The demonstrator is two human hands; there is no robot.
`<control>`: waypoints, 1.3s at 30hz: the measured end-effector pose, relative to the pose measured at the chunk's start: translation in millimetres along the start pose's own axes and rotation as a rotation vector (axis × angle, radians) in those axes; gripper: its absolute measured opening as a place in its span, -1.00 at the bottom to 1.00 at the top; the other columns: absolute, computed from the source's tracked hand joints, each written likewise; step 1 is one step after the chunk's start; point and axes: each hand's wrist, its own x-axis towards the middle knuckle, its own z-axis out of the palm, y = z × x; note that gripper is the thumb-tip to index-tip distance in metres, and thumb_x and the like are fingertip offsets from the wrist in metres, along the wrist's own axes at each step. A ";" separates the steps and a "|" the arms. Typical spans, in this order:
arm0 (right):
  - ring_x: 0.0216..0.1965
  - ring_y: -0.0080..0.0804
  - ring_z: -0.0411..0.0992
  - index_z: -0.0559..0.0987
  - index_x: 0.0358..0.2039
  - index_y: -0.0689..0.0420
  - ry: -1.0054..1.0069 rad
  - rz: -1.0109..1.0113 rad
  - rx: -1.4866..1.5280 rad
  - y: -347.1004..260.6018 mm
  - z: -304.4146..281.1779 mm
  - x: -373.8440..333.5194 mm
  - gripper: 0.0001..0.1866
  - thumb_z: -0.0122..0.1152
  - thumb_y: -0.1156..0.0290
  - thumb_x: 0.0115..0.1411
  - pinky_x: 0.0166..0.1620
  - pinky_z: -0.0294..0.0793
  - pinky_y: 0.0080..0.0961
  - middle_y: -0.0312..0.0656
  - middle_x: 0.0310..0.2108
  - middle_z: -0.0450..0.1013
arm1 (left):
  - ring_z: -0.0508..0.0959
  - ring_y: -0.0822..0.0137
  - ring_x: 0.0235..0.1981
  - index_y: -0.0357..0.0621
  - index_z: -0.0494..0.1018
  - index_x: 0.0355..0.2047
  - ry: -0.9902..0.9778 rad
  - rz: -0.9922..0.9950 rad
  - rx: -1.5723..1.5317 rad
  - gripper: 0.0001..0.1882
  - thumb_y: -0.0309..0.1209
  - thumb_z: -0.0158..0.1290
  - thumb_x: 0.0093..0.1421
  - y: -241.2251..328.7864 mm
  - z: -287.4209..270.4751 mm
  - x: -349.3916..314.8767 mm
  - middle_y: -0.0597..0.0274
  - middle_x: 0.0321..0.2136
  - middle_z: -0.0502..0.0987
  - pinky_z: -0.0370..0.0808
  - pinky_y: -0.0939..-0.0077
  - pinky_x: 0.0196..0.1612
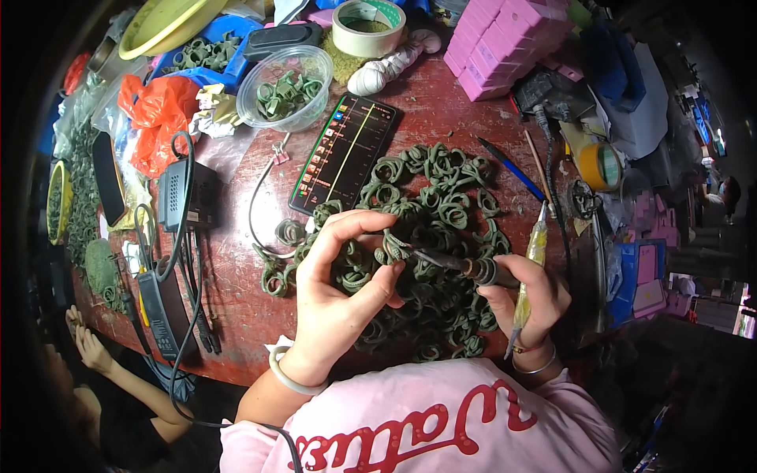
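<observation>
Between thumb and fingertips, my left hand (339, 272) pinches a small dark green ring (392, 251) that looks like carving wax. My right hand (530, 296) is closed around a soldering iron (481, 272), its thin dark tip pointing left at the ring. Whether the tip touches the ring, I cannot tell. A slim tool wrapped in yellow tape (530, 276), pointed at its upper end, also sits in the right hand, crossing the fingers upright. Under and around both hands lies a heap of similar green rings (430, 221) on the red tabletop (252, 315).
A lit phone (344, 154) lies beyond the heap. Behind it are a clear tub (285, 87) of green pieces, a tape roll (368, 27) and pink blocks (509, 47). A black power box (187, 195) with cables stands left. Another person's hand (93, 351) shows lower left.
</observation>
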 end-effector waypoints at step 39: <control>-0.57 -0.36 0.45 0.57 -0.27 0.18 0.014 -0.024 -0.027 1.9 -1.2 -0.3 -0.55 0.51 0.16 -0.07 -0.47 0.43 -0.48 -0.30 -0.44 0.55 | 0.44 0.53 -0.21 -0.26 0.42 -0.06 0.031 -0.017 -0.016 -0.57 -0.79 0.02 0.04 0.0 2.5 -1.5 0.22 -0.10 0.32 0.64 0.68 -0.38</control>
